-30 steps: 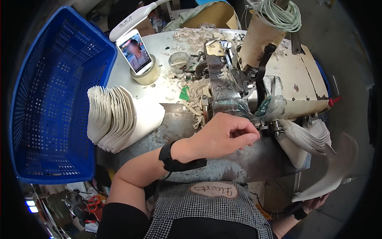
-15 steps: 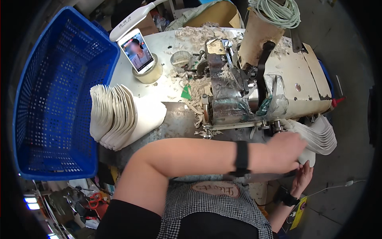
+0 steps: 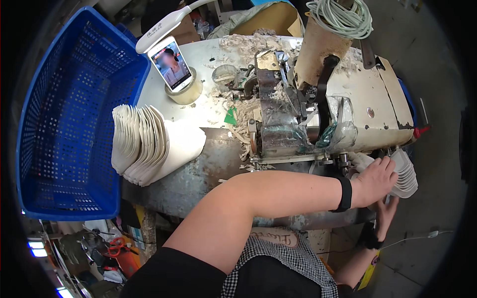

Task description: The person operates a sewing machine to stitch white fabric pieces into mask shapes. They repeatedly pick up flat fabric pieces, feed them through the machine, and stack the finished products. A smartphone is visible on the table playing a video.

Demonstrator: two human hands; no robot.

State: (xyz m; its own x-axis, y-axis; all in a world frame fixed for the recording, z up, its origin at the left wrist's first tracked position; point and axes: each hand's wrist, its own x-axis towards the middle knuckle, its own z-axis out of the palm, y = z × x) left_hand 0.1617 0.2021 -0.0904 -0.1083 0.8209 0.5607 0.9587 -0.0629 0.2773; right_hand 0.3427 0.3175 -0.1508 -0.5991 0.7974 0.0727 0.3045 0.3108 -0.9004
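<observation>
My left arm reaches across to the right side of the machine, where my left hand (image 3: 373, 183) has its fingers bent over a fanned stack of thin white sole-shaped pieces (image 3: 406, 178). Just below it, my right hand (image 3: 385, 212) comes up from the lower right, thumb and fingers closing at the stack's lower edge. My left hand hides part of its fingertips. The stack sits against the front right of a worn cream-coloured machine (image 3: 367, 126), beside its metal knobs (image 3: 344, 160). Another thick stack of white pieces (image 3: 141, 146) stands fanned on the left of the table.
A blue plastic basket (image 3: 69, 211) stands at the left. Near it, a phone (image 3: 171, 64) leans in a tape roll (image 3: 186, 94) under a white lamp (image 3: 164, 30). Scraps and fluff (image 3: 243, 44) litter the worktable behind the machine. Coiled pale hose (image 3: 343, 22) hangs at the back.
My left hand has moved right and slightly down onto the fanned stack, its forearm following. My right hand has shifted a little right, and the loose white piece at its fingertips no longer shows.
</observation>
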